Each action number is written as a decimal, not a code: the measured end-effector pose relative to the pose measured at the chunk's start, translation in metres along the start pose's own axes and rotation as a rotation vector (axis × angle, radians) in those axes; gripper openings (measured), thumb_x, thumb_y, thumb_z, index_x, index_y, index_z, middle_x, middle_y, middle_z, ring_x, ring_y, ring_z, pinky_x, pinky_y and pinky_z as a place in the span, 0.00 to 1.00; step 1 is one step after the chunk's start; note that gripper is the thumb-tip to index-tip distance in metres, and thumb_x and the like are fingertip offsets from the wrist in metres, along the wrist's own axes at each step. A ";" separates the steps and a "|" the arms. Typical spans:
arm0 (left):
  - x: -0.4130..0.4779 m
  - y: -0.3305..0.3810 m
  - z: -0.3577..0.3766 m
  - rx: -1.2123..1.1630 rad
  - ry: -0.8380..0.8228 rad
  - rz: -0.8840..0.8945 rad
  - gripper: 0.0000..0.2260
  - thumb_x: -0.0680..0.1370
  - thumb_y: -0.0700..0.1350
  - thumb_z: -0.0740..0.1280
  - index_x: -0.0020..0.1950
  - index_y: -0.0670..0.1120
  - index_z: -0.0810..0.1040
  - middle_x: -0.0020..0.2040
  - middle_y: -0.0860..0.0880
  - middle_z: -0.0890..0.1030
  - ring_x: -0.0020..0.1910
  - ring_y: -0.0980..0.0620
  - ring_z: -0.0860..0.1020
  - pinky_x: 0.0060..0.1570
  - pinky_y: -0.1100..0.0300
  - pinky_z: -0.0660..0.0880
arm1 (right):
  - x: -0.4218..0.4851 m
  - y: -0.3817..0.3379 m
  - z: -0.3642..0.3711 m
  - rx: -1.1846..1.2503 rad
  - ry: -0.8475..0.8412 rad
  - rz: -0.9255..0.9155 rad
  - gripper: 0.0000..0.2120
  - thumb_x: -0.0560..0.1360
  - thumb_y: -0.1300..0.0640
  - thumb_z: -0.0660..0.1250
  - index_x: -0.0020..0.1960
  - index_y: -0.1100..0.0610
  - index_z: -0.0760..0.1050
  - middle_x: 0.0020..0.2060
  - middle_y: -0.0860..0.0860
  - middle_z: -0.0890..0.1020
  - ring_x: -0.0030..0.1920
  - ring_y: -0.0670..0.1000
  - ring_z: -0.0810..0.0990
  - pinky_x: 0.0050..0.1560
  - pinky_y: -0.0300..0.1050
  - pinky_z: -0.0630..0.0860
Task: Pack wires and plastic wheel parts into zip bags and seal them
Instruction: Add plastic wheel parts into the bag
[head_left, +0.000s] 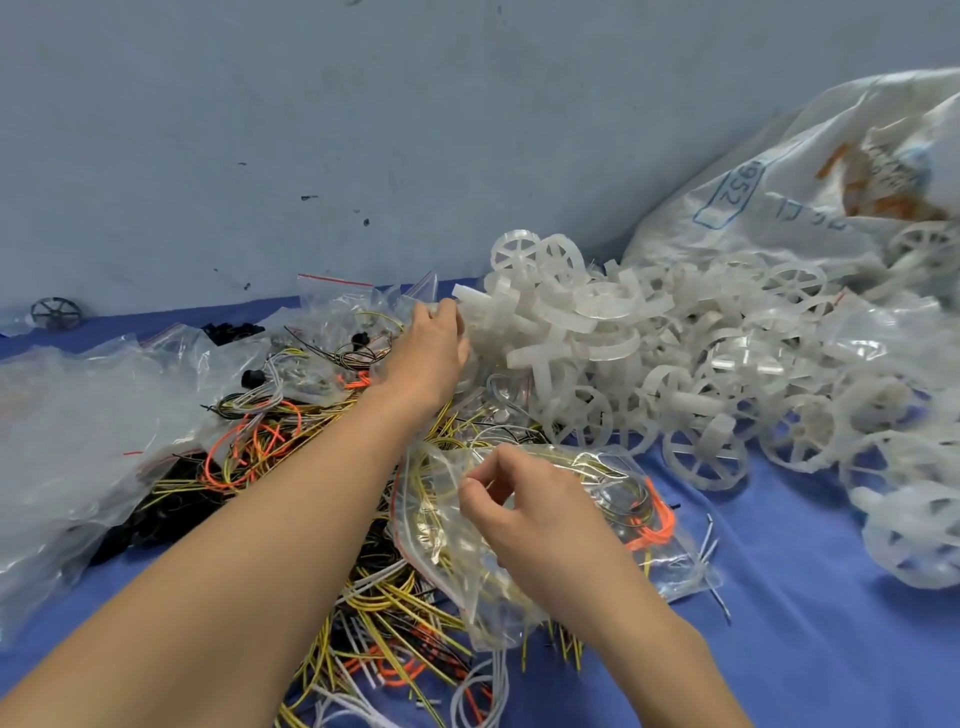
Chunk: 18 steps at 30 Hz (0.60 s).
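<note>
A: Far left first: empty zip bags (78, 415) heaped on the blue desk (779, 597), too overlapped to count. One dark wheel (55, 313) alone against the wall.

B: Then the wires (260, 457)?

A: Tangled in a loose pile, yellow, orange, black and white, beyond counting. Spread from mid-desk down to the near edge, passing under both forearms.

B: And the left hand (431, 353)?

A: Stretched far forward, knuckles up, fingers bent onto the nearest pieces of the white wheel heap (597, 332). Touching for certain; whether actually closed round one piece, cannot tell, since the fingertips sit hidden behind the hand.

B: The key relation, then?

A: Wheel heap lying just right of and beyond that left hand, nearer to it than to the right. Bag mouth lying back toward the body and slightly right. Likely a short haul back and rightward from heap to bag.

B: Right hand (524, 509)?

A: Thumb and forefinger pinching the upper film of one zip bag (519, 561) near its red-striped mouth, apparently holding it open. Long axis running from the mouth at left toward lower right. Yellow wire and an orange loop already inside.

B: Further right?

A: Translucent wheels by the dozen, no fair count possible, spilling from one big printed sack (779, 171) slumped against the wall.
</note>
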<state>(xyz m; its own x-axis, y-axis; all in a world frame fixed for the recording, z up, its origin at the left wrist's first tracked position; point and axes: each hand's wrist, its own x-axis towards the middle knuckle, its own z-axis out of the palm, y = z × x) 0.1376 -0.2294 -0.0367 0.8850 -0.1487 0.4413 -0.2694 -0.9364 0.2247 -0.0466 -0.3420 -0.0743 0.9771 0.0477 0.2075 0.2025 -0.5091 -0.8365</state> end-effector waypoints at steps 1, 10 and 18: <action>-0.001 0.000 0.000 -0.018 -0.002 0.003 0.11 0.81 0.48 0.61 0.61 0.44 0.68 0.58 0.42 0.71 0.50 0.42 0.76 0.45 0.52 0.71 | 0.000 0.000 0.000 -0.002 0.000 0.001 0.07 0.76 0.47 0.63 0.41 0.47 0.73 0.37 0.45 0.80 0.33 0.44 0.76 0.36 0.44 0.74; -0.032 -0.015 -0.062 -0.666 0.064 -0.202 0.07 0.81 0.47 0.61 0.58 0.47 0.73 0.47 0.49 0.79 0.40 0.55 0.79 0.36 0.62 0.77 | -0.006 -0.002 -0.001 -0.006 0.044 0.021 0.08 0.78 0.48 0.62 0.41 0.48 0.73 0.36 0.47 0.81 0.33 0.46 0.78 0.38 0.50 0.77; -0.162 -0.045 -0.116 -1.665 -0.211 -0.529 0.13 0.80 0.48 0.64 0.49 0.41 0.85 0.43 0.46 0.83 0.35 0.56 0.80 0.33 0.64 0.79 | -0.013 -0.016 0.012 -0.015 0.134 0.014 0.10 0.78 0.46 0.62 0.40 0.47 0.72 0.34 0.45 0.80 0.32 0.46 0.77 0.33 0.43 0.72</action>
<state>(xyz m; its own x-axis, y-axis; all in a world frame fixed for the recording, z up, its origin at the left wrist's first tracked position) -0.0380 -0.1265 -0.0180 0.9912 -0.1245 -0.0455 0.0897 0.3772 0.9218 -0.0615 -0.3242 -0.0697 0.9620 -0.0741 0.2627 0.1870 -0.5222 -0.8321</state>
